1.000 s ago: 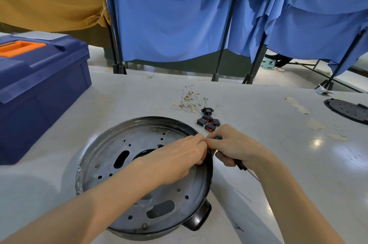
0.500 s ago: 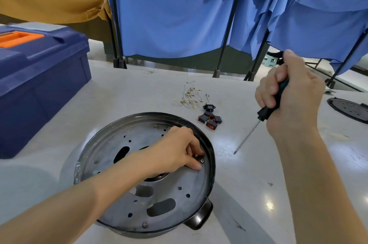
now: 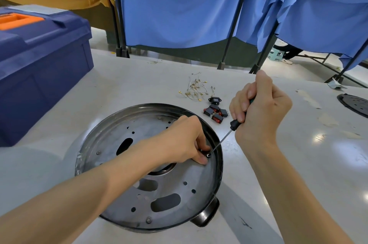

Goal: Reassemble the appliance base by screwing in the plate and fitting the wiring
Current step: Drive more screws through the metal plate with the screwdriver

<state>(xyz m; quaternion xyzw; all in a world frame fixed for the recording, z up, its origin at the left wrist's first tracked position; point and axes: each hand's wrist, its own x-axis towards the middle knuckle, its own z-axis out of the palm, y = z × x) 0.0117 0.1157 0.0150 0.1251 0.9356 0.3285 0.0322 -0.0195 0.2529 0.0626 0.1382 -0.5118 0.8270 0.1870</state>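
The left hand [image 3: 183,140] is stretching in from the lower left, palm down, its fingers [image 3: 201,161] curling to pinch a screw [image 3: 208,155]. The right hand [image 3: 260,110] is gripping a screwdriver [image 3: 234,124] in a fist, thumb uppermost, wrist bending inward.

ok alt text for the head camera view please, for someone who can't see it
A person's right hand grips a slim black-handled screwdriver, its tip on a small screw that the left hand pinches near the rim of a round perforated grey metal plate. Nearby, loose pale wires, black-and-red switches and a dark blue toolbox sit on the white table.
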